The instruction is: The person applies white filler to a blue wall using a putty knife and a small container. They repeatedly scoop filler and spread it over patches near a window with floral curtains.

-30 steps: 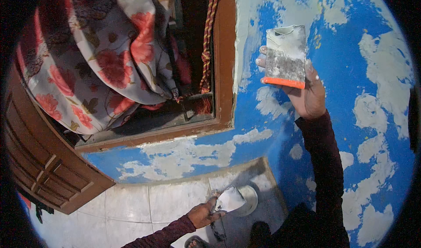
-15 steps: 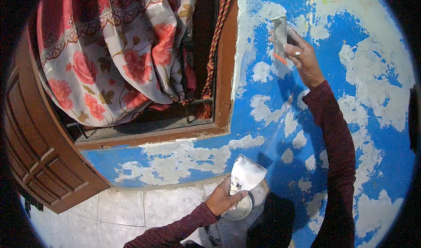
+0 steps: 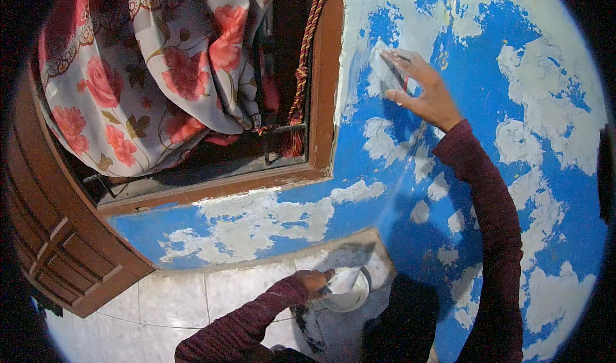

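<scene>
My right hand (image 3: 420,90) grips a filling blade (image 3: 394,68), holding it against the blue wall (image 3: 487,170) amid white putty patches beside the window frame. My left hand (image 3: 311,283) holds a white-coated putty knife (image 3: 343,278) low down, over a round white container (image 3: 353,295) that stands on the tiles near the wall's base.
A window with a brown frame (image 3: 324,132) has a bunched floral curtain (image 3: 141,87) and a twisted cord (image 3: 301,74). A brown panelled shutter (image 3: 64,222) swings out at the left. Pale floor tiles (image 3: 167,305) run below the wall, and dark clothing shows at the bottom.
The blade in my right hand turned from facing me to lying against the wall, slightly leftward. My left hand rose with its knife, then dropped back down over the container.
</scene>
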Action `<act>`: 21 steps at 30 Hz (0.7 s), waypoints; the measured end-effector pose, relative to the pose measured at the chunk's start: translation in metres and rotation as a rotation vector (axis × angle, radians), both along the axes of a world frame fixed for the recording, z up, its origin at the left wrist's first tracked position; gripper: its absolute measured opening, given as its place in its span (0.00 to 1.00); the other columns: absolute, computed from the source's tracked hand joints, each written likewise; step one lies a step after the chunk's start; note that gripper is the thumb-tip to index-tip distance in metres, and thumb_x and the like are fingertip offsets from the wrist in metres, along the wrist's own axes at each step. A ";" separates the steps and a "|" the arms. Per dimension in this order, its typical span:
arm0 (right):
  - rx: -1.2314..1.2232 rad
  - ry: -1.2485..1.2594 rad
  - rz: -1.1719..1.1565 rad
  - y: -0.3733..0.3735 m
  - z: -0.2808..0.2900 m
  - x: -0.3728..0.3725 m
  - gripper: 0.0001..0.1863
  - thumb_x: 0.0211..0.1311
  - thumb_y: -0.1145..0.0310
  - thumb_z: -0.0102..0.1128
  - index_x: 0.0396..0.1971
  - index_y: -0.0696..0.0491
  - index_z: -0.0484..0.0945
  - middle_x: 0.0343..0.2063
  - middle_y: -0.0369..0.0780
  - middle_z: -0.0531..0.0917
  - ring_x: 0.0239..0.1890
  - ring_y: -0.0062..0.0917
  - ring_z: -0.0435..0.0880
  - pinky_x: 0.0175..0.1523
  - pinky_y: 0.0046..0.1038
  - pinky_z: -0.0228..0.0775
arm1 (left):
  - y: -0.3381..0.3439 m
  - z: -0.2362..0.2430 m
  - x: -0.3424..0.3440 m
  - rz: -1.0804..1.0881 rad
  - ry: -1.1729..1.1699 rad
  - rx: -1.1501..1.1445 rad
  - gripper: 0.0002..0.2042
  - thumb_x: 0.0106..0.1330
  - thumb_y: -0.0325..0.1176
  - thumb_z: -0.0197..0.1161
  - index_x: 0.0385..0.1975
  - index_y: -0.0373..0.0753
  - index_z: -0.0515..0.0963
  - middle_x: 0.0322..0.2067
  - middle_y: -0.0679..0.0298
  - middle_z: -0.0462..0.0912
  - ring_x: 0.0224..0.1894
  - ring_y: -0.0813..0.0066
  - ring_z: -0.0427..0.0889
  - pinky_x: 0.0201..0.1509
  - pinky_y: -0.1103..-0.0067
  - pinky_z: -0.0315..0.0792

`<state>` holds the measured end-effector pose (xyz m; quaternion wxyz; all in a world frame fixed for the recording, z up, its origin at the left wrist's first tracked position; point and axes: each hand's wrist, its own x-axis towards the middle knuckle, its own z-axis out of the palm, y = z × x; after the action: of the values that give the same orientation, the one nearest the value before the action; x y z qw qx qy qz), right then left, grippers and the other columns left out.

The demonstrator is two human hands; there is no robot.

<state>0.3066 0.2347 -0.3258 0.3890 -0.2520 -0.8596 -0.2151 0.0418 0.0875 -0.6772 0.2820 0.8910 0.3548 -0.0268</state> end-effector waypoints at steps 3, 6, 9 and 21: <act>0.196 -0.151 -0.145 0.002 -0.004 -0.001 0.36 0.48 0.62 0.65 0.63 0.38 0.68 0.57 0.49 0.70 0.57 0.44 0.71 0.62 0.38 0.64 | 0.007 0.004 -0.003 -0.024 0.091 0.053 0.24 0.64 0.45 0.57 0.51 0.33 0.63 0.34 0.44 0.81 0.39 0.47 0.82 0.40 0.60 0.76; 0.275 -0.178 -0.194 0.004 -0.009 0.000 0.38 0.46 0.63 0.65 0.63 0.37 0.67 0.56 0.49 0.69 0.55 0.46 0.72 0.60 0.39 0.65 | 0.007 0.014 0.001 -0.037 0.052 0.042 0.25 0.64 0.48 0.57 0.52 0.34 0.63 0.34 0.46 0.81 0.39 0.47 0.82 0.40 0.59 0.76; 0.211 -0.089 -0.173 0.003 -0.011 -0.002 0.37 0.47 0.64 0.64 0.63 0.37 0.67 0.55 0.49 0.70 0.55 0.45 0.72 0.60 0.39 0.66 | 0.005 0.010 -0.003 -0.066 -0.020 0.044 0.27 0.64 0.50 0.57 0.52 0.34 0.64 0.34 0.45 0.80 0.41 0.48 0.81 0.42 0.60 0.76; 0.293 -0.249 -0.260 -0.001 -0.047 -0.004 0.39 0.47 0.70 0.67 0.63 0.33 0.67 0.60 0.43 0.68 0.56 0.38 0.71 0.61 0.38 0.65 | 0.002 0.021 -0.001 -0.041 0.100 -0.015 0.25 0.63 0.44 0.60 0.52 0.33 0.64 0.38 0.46 0.80 0.45 0.47 0.79 0.46 0.61 0.74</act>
<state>0.3023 0.2341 -0.3724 0.2815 -0.2732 -0.8207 -0.4154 0.0405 0.0892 -0.6564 0.2700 0.8935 0.3498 -0.0801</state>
